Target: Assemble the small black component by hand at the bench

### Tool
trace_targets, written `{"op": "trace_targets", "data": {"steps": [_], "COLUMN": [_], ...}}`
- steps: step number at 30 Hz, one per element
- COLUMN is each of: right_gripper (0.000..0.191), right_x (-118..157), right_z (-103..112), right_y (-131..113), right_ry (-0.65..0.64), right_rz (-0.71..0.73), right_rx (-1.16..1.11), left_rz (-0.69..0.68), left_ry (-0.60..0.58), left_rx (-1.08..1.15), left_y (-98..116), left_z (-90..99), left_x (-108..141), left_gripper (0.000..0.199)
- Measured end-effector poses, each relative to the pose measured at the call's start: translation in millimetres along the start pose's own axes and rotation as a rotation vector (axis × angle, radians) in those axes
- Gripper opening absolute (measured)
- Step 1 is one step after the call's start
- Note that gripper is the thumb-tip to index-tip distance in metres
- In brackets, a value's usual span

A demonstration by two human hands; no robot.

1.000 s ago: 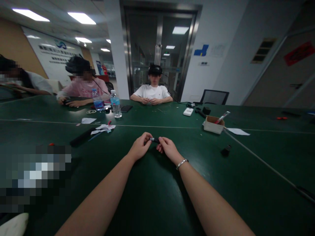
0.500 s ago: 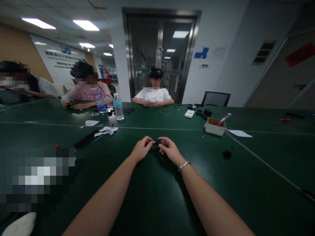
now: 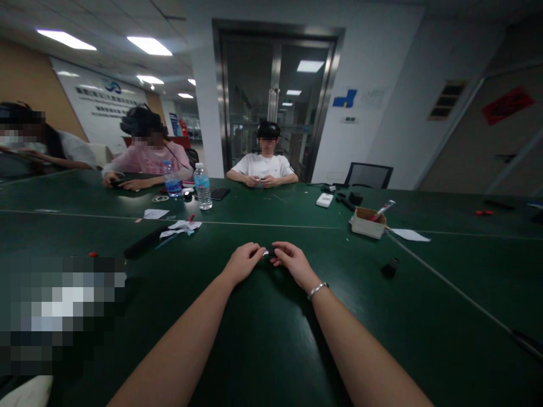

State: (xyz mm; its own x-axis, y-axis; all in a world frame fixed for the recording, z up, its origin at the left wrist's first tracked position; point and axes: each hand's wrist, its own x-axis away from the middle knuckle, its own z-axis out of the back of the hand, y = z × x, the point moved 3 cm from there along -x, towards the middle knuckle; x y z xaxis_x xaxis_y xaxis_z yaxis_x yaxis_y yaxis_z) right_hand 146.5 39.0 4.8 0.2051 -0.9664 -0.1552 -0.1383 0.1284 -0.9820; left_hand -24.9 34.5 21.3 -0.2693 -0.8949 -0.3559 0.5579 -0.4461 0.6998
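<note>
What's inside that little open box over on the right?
A slim item, clear above and reddish below, leans inside the box, its upper end past the rim. The near wall hides the bottom; anything lying there can't be seen.

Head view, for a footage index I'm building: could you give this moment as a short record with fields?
Left hand: grips the shiny end of a small dark piece
Right hand: grips the piece's dark end
Right wrist: silver bracelet
Surface: green table
Farther, left: two plastic bottles
Farther, right: open box
Across: person in white top
</note>
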Motion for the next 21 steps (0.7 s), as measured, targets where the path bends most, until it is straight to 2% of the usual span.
{"op": "trace_targets", "data": {"steps": [6, 14, 21], "right_gripper": [0.032, 0.032, 0.034], "right_x": [-0.8, 4.6, 5.0], "right_z": [-0.1, -3.9, -5.2], "right_y": [0.2, -7.0, -8.0], "right_ry": [-0.035, -0.097, -0.093], "right_rz": [0.015, 0.001, -0.012], "right_rx": [-0.004, -0.035, -0.039], "left_rz": [-0.009, 0.067, 0.133], "left_ry": [0.021, 0.015, 0.005], "left_rx": [-0.033, -0.029, 0.032], "left_y": [-3.8, -3.9, -8.6], "left_z": [-1.9, -2.3, -2.7], "left_x": [-1.7, -1.4, -1.4], "left_gripper": [0.049, 0.05, 0.055]}}
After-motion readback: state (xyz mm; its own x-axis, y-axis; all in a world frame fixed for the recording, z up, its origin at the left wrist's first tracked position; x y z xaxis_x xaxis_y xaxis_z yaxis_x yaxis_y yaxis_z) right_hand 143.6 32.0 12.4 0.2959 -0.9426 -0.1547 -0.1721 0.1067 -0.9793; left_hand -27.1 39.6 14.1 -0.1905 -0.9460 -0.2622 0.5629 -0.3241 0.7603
